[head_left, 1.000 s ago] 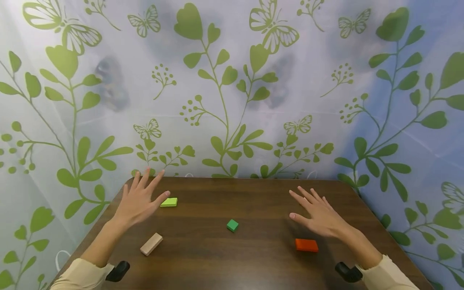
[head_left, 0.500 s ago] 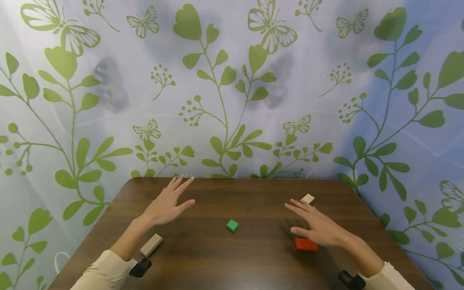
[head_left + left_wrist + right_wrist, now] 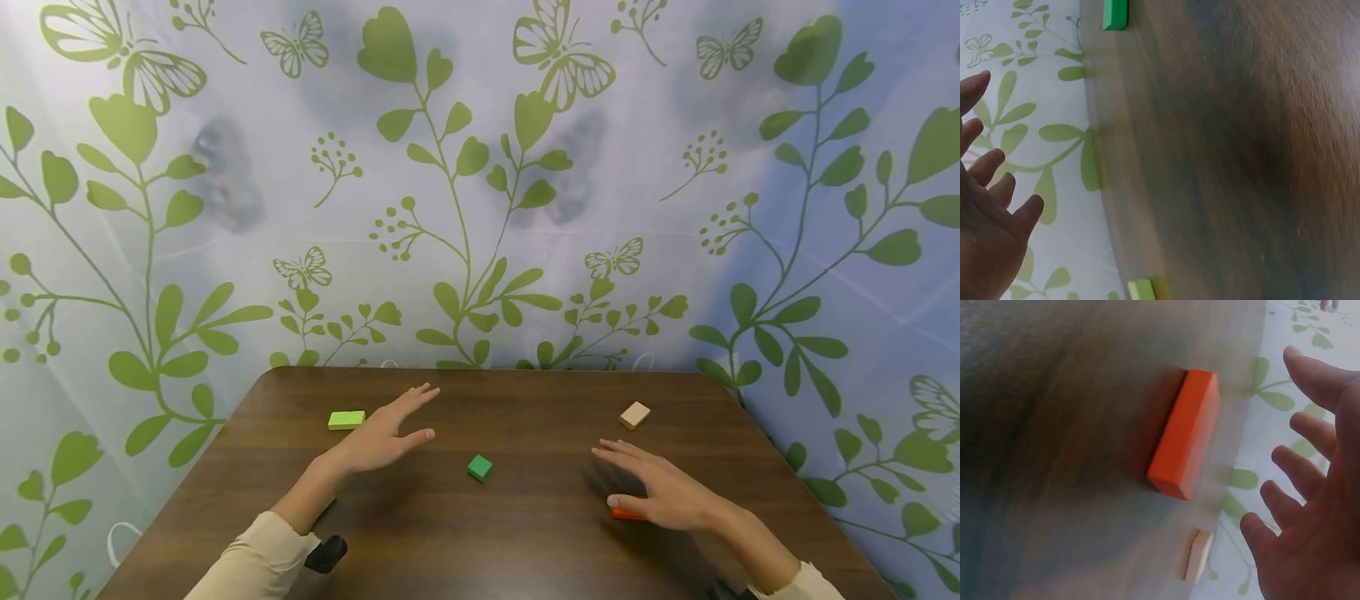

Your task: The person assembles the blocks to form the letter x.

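Observation:
My left hand (image 3: 375, 437) hovers over the left half of the table, fingers extended and holding nothing. Just left of it in the head view lies a lime-green block (image 3: 347, 420); to its right sits a small dark green block (image 3: 480, 467). My right hand (image 3: 663, 492), also empty with fingers spread, hangs above a red-orange block (image 3: 627, 514) and partly covers it. The right wrist view shows that block (image 3: 1186, 434) whole, lying flat. Farther back stands a small pale wooden block (image 3: 634, 415). Another wooden block is almost hidden beneath my left forearm.
The dark brown wooden table (image 3: 480, 550) ends at the back against a curtain (image 3: 480, 183) printed with green leaves and butterflies. More of the curtain hangs along both sides. A black strap piece (image 3: 326, 554) sits at my left wrist.
My left hand has moved right and nearer, uncovering the lime-green block and covering the left wooden one. My right hand has lowered toward me, revealing the back wooden block and overlapping the red-orange one.

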Motion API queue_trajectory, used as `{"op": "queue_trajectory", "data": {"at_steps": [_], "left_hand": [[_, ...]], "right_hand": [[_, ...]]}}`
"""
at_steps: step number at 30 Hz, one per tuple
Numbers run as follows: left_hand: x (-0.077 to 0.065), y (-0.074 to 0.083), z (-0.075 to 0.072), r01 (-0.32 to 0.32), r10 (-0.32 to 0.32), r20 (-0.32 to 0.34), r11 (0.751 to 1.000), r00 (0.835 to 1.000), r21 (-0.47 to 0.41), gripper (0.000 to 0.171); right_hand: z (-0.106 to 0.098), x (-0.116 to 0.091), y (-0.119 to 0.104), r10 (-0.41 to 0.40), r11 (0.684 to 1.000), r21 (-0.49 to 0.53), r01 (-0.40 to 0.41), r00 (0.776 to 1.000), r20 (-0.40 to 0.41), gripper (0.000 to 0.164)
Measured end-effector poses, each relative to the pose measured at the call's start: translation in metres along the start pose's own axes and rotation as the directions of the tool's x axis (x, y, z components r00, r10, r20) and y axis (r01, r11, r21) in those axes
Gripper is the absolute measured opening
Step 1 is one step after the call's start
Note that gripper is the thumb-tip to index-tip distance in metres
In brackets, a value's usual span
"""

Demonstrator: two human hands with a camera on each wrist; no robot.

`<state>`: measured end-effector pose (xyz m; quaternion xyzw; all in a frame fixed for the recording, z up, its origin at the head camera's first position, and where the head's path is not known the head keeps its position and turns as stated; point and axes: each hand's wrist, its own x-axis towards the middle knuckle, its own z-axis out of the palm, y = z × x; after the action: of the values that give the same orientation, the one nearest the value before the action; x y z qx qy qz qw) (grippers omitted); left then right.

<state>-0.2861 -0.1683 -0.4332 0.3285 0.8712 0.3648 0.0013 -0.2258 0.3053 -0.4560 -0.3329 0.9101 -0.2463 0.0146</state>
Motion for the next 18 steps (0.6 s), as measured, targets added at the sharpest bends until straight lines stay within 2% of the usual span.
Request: {"op": "queue_trajectory", "data": {"at_steps": [4,9,13,18], "left_hand": [[0.007,-0.004,0.011,-0.022,0.022,0.017,1.0,1.0,0.0,0.063],[0.016,-0.008,0.027,-0.021,0.023,0.038,0.998,0.999,-0.064,0.052],[0.023,-0.011,0.042,-0.006,0.012,0.05,0.992,0.999,-0.123,0.048],[0.032,-0.013,0.059,0.008,0.006,0.096,0.989,0.995,-0.148,0.045]], "right_hand": [[0.004,-0.005,0.001,-0.023,0.999,-0.033,0.022,1.0,-0.02,0.063],[0.007,-0.009,0.005,-0.019,0.997,-0.072,0.018,1.0,-0.02,0.064],[0.008,-0.012,0.008,-0.005,0.998,-0.056,0.005,1.0,-0.004,0.065],[0.01,-0.015,0.012,0.0,0.999,-0.032,0.0,1.0,0.008,0.065]]}}
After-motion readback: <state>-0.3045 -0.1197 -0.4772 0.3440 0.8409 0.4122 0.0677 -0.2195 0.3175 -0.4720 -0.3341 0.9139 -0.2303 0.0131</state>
